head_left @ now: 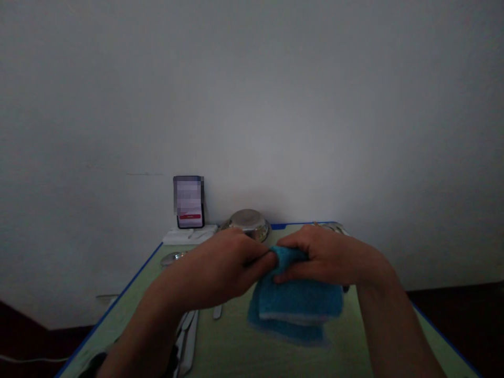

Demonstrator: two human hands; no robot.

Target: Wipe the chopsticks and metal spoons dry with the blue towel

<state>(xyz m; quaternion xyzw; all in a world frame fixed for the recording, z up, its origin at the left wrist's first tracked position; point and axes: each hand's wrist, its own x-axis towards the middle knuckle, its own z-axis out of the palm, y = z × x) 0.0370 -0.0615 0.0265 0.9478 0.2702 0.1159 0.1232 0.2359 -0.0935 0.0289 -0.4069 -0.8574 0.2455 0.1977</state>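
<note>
A blue cloth (301, 302) hangs in folds above the table, gripped along its upper edge by both hands. My left hand (240, 262) pinches its upper left corner between thumb and fingers. From the other side, my right hand (321, 254) is closed on the bunched top of the cloth. The loose lower part droops below my hands, its bottom edge slightly blurred. Whether anything is wrapped inside the cloth cannot be seen.
Behind my hands an upturned metal bowl (249, 223) sits near the wall. A phone (189, 202) leans upright on a white stand (185, 236). Metal utensils (188, 341) lie at the left under my forearm; more metal pieces (334, 227) are at the back right. The table (224, 352) has blue edging.
</note>
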